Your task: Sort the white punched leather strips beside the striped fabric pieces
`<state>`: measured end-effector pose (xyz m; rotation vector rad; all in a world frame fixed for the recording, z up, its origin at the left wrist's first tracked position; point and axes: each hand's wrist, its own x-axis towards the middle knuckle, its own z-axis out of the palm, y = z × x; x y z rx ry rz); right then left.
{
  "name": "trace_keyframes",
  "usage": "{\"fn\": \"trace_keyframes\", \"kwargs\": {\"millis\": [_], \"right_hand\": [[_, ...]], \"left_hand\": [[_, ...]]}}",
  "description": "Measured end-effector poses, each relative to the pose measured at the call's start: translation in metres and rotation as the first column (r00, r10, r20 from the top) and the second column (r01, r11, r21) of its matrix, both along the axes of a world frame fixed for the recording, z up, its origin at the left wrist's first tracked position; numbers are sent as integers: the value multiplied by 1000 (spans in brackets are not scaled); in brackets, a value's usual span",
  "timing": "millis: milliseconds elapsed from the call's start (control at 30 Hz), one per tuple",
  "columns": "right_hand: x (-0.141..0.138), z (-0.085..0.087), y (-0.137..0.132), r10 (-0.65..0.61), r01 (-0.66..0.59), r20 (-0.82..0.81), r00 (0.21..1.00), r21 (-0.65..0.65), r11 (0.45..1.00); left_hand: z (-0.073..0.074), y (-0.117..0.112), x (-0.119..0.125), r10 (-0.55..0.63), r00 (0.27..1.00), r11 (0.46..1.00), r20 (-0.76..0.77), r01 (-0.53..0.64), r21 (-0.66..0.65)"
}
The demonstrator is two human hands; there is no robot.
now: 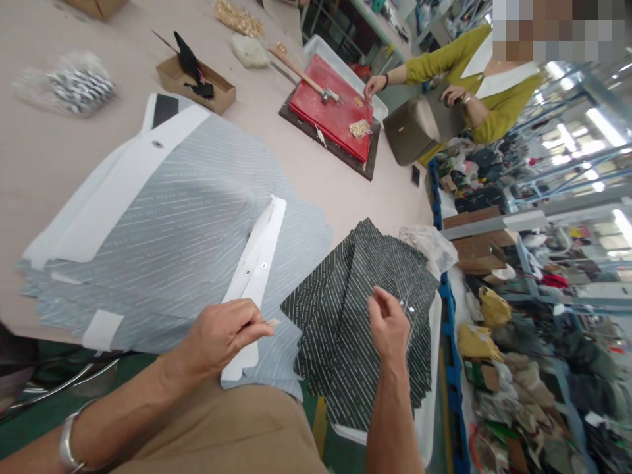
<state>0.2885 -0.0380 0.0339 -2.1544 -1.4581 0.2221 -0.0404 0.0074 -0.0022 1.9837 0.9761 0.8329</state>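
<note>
My left hand (230,332) is closed in a pinch above the near end of a narrow white strip (274,230) with metal snaps. A small pale bit shows at its fingertips, too small to name. The strip lies over a fanned pile of grey-blue printed sheets (192,191). My right hand (390,326) hovers over a stack of black sheets with white slanted lines (340,329). Its fingers are bent, slightly apart, and seem to hold nothing. Close beside it, a small shiny snap (411,309) shows against the black sheets.
A red board (316,99) bears a hammer (326,95) and a bag of gold-coloured parts (359,128). Across the table a person in a yellow-green top (444,56) handles a dark olive bag (412,131). A cardboard tray (222,95) and bagged metal parts (81,85) lie farther left.
</note>
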Motion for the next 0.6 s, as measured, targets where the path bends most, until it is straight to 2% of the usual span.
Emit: {"fn": "trace_keyframes", "kwargs": {"millis": [33, 67, 133, 233, 333, 400, 467, 533, 600], "right_hand": [[-29, 2, 5, 152, -157, -173, 973, -16, 987], [-56, 5, 10, 295, -312, -292, 910, -11, 950], [-100, 14, 19, 529, -561, -382, 757, 34, 827], [-134, 22, 27, 744, -761, -292, 601, 74, 644], [-142, 19, 31, 831, -838, -159, 534, 30, 544], [-144, 13, 31, 848, -852, -121, 517, 20, 522], [-149, 6, 30, 842, -844, -121, 526, 49, 534], [-158, -3, 28, 795, -792, -156, 586, 99, 603], [-168, -15, 27, 688, -685, -265, 676, 118, 719]], "left_hand": [[-1, 0, -1, 2, 1000, 998, -16, -1, 65], [-3, 1, -2, 5, 999, 992, -35, 0, 125], [-4, 1, -4, 12, 997, 975, -71, 4, 222], [-4, 0, -10, 14, 994, 952, -113, 22, 305], [-5, -3, -16, -3, 992, 952, -125, 41, 305], [-6, -6, -20, -4, 994, 968, -105, 31, 248], [-8, -7, -22, -8, 997, 988, -75, 20, 155], [-10, -7, -25, -20, 998, 998, -53, 23, 58], [-11, -6, -28, -25, 999, 999, -42, 23, -26]]}}
